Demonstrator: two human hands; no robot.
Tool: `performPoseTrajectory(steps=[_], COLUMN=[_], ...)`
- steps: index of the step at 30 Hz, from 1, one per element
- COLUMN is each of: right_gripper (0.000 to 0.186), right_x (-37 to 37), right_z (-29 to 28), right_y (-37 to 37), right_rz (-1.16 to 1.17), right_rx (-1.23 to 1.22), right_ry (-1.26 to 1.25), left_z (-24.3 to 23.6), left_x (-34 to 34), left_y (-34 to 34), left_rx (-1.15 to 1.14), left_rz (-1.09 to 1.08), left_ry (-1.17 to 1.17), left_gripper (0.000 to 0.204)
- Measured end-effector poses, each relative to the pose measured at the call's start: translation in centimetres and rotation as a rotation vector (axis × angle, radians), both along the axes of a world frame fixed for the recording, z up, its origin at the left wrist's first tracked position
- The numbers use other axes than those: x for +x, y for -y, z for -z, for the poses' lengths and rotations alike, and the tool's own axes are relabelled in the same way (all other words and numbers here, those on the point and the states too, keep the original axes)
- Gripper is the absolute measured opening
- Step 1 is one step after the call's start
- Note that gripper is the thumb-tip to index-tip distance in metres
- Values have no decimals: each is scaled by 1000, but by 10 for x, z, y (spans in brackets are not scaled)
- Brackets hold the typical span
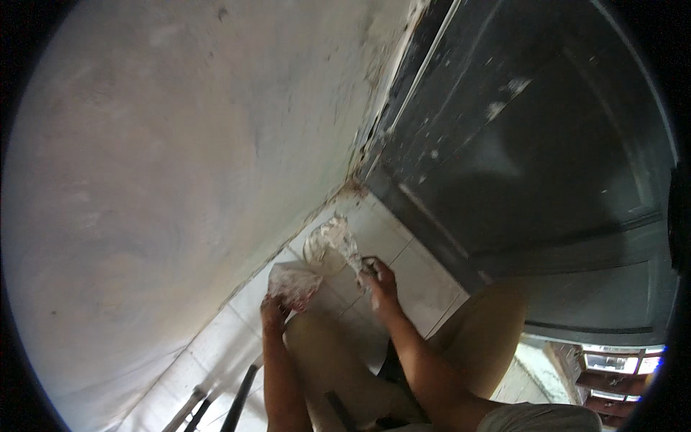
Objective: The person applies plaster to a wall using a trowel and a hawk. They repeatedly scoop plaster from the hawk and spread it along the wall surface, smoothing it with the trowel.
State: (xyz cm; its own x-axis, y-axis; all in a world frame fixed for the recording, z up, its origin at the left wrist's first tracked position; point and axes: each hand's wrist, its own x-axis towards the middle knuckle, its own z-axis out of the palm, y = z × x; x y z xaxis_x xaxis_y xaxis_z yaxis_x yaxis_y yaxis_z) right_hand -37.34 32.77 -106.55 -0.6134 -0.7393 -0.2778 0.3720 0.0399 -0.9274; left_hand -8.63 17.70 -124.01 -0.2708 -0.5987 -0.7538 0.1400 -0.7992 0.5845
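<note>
My left hand (274,311) is closed on the edge of a flat, roughly square piece (295,283), smeared white with reddish patches along its lower side. Its exact kind is hard to make out. My right hand (380,281) has its fingers wrapped round the end of a putty knife (354,258) coated in white paste. Its blade end reaches a mound of white putty (332,232), which lies over the floor near the wall. What holds the putty, if anything, cannot be told. Both hands are low, in front of my bent knees.
A stained, pale wall (180,158) rises on the left. The dark, paint-spotted door (525,180) stands on the right, meeting it at a corner. White tiles (425,288) cover the floor. Dark tubular legs (241,396) stand at lower left; a brown drawer unit (612,381) is at lower right.
</note>
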Motion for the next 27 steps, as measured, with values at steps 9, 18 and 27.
performPoseTrajectory(steps=[9,18,27], right_gripper=[34,37,38], right_x=[-14,-95,-122], right_z=[-163,-268,-343], right_y=[35,120,193], right_rz=[220,600,885], right_rx=[-353,-234,-263], right_ry=[-294,-1377,-1662], left_z=[37,36,-49], left_x=[58,100,75], left_y=[-18,-19,-34], left_rx=[-432,-980,-922], left_rz=[-220,271,330], left_ry=[388,1513,1487], left_gripper=[72,64,74])
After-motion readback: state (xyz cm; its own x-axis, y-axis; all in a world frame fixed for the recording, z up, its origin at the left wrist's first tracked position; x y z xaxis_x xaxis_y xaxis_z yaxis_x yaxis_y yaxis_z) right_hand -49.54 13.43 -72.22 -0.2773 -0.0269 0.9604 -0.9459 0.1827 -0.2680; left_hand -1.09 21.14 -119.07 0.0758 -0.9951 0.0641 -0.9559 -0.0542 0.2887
